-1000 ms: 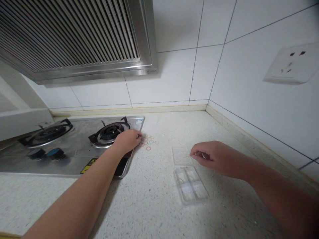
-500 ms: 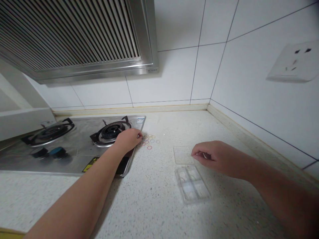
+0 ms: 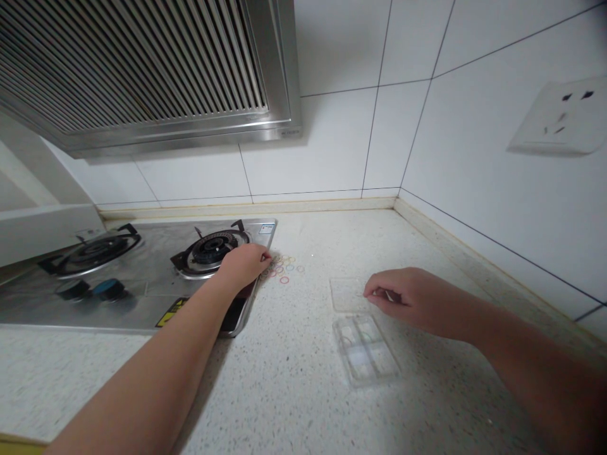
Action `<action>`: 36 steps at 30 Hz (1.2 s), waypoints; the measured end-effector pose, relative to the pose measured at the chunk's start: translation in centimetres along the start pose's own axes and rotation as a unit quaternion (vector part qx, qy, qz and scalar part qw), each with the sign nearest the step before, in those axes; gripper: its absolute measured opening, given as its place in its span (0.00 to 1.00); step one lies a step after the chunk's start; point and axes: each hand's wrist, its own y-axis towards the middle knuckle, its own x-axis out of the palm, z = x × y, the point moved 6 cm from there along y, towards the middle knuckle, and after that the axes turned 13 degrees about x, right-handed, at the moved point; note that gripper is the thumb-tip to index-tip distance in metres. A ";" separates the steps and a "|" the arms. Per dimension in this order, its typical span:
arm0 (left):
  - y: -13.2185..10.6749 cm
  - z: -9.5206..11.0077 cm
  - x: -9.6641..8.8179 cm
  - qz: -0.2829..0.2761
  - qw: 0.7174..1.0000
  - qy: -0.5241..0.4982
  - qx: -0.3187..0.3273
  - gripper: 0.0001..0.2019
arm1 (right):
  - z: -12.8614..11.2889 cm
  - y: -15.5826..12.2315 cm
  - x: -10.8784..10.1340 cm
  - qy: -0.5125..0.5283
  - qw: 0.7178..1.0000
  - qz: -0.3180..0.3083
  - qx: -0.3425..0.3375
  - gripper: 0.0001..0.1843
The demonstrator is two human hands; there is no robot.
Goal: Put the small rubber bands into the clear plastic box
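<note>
Several small coloured rings [image 3: 284,279], thin like rubber bands, lie in a loose pile on the counter by the stove's right edge. My left hand [image 3: 247,262] is closed at the left side of this pile, fingertips pinched; what they hold, if anything, is hidden. My right hand [image 3: 396,294] hovers over the right edge of a clear flat lid [image 3: 344,295], its thumb and fingertips pressed together. Whether something small is in that pinch I cannot make out. Just in front of the lid sits a clear plastic box [image 3: 366,351] divided into compartments, with faint rings in its far compartments.
A steel gas stove [image 3: 156,284] with two burners and knobs [image 3: 110,289] fills the left of the speckled counter [image 3: 294,385]. Above it hangs a range hood [image 3: 190,136]. Tiled walls meet at the back right corner, with a socket [image 3: 559,117] on the right wall.
</note>
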 end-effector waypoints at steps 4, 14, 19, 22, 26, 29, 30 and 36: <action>0.1 0.0 0.2 0.004 1.000 -0.003 -0.002 0.13 | 0.0 0.0 0.0 -0.001 1.000 0.000 -0.004 0.10; 0.0 -0.1 0.3 0.036 0.998 -0.045 -0.005 0.09 | -0.1 -0.1 0.0 -0.004 1.000 0.002 -0.009 0.10; -0.2 -0.3 0.0 0.084 0.990 -0.113 -0.007 0.09 | 0.1 -0.1 0.0 -0.007 1.000 0.002 -0.008 0.10; -0.6 -0.3 -0.5 0.120 0.978 -0.169 -0.006 0.09 | 0.1 -0.1 0.0 -0.005 1.000 0.004 -0.008 0.10; -1.1 -0.1 -1.3 0.171 0.950 -0.260 0.001 0.10 | 0.3 -0.1 0.0 -0.003 1.000 0.007 -0.006 0.10; -1.4 0.3 -1.3 0.188 0.922 -0.340 0.005 0.10 | 0.3 0.0 -0.1 -0.007 1.000 0.010 -0.009 0.10; -1.4 0.6 -1.3 0.186 0.911 -0.368 0.010 0.09 | 0.2 0.0 -0.1 -0.008 1.000 0.009 -0.010 0.10; -2.3 4.3 -1.3 0.145 0.841 -0.519 0.050 0.03 | 0.1 -0.2 -0.2 -0.001 1.000 0.006 -0.006 0.10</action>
